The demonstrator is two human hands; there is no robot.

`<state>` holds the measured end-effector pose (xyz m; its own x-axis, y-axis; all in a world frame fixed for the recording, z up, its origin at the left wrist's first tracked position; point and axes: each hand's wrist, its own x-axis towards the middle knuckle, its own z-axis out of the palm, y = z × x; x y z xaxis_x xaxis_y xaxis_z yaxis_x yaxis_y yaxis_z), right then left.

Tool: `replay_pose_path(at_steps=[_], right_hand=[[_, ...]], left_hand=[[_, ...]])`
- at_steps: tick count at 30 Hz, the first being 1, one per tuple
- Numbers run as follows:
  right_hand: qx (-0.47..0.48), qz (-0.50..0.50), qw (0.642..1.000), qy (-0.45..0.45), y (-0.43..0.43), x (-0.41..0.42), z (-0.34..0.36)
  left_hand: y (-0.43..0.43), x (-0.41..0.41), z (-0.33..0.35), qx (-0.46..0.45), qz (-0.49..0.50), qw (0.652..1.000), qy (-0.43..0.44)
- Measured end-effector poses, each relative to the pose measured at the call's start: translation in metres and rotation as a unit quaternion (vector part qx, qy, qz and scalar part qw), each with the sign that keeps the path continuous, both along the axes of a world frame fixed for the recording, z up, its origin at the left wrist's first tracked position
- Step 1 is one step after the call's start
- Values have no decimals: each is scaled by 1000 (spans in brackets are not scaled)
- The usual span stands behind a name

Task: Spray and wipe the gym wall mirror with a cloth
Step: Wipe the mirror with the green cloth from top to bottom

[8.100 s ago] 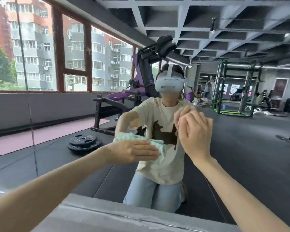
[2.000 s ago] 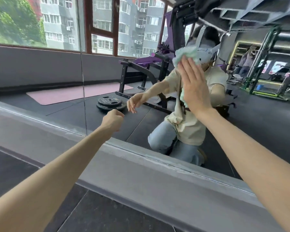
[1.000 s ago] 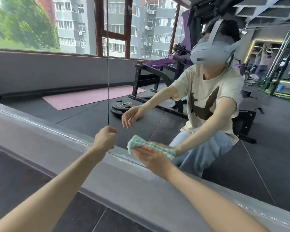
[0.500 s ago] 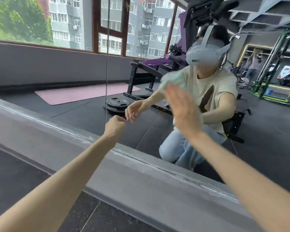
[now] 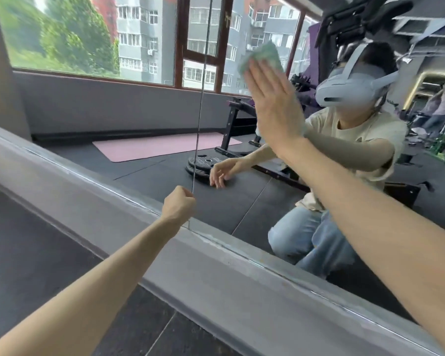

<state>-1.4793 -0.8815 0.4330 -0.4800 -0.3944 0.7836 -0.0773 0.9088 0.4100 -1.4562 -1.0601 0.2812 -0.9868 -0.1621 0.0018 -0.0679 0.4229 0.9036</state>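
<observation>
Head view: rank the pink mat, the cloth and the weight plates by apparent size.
1. pink mat, reflected in the mirror.
2-3. cloth and weight plates look about alike. The right hand covers much of the cloth, so I leave them unranked.

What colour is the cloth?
The cloth is pale mint green; the head view shows it.
</observation>
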Motion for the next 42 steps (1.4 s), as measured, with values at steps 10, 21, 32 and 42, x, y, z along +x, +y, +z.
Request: replay_pose_path(at_steps=[10,21,32,42], right_hand=[[360,22,876,-321,5,-24,-235],[219,-24,975,-32,-52,-52,-159],[209,5,978,-6,-66,-62,40],[87,35,995,-22,-79,-64,381]], left_hand=[[-29,-1,-10,3,33,999,-20],[-41,-11,3,5,46,999,6],[-33,-56,168,12,78,995,58],[-47,-59,459,-19,96,988,120]])
